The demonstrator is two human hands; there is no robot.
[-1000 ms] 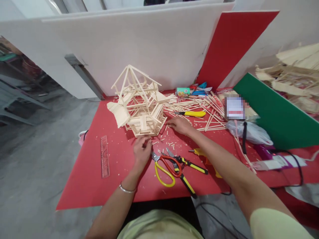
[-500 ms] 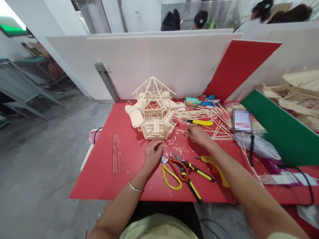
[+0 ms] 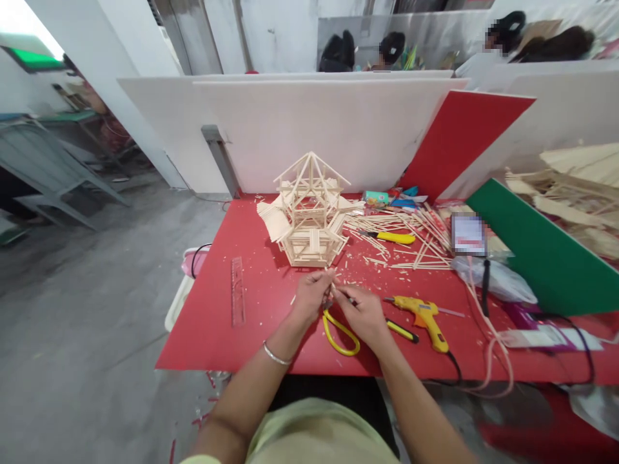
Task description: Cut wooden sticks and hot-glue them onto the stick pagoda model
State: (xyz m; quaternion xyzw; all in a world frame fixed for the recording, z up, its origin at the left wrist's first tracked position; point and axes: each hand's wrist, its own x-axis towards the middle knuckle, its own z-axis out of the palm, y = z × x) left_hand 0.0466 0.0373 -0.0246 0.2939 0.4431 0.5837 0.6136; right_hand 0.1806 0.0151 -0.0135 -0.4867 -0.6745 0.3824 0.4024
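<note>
My left hand (image 3: pixel 312 298) and my right hand (image 3: pixel 362 314) meet in front of the wooden stick model (image 3: pixel 313 248), fingers pinched close together. A small pale wooden stick (image 3: pixel 333 284) shows between the fingertips, mostly hidden by them. The model has a pointed open roof frame and a many-sided base, and stands upright just beyond my hands. Under my right hand lie scissors with a yellow handle loop (image 3: pixel 342 348) showing, and a black-and-yellow tool handle (image 3: pixel 402 331); the rest of both is covered.
A yellow glue gun (image 3: pixel 423 316) lies to the right. Behind it are loose wooden sticks (image 3: pixel 411 222) and a yellow utility knife (image 3: pixel 394 238). A clear ruler (image 3: pixel 238 291) is at left. White boards (image 3: pixel 309 122) stand behind the red table (image 3: pixel 207 335).
My right hand has moved left and nearer from beside the loose sticks to meet my left hand. Left fingers have closed into a pinch. The view has shifted slightly.
</note>
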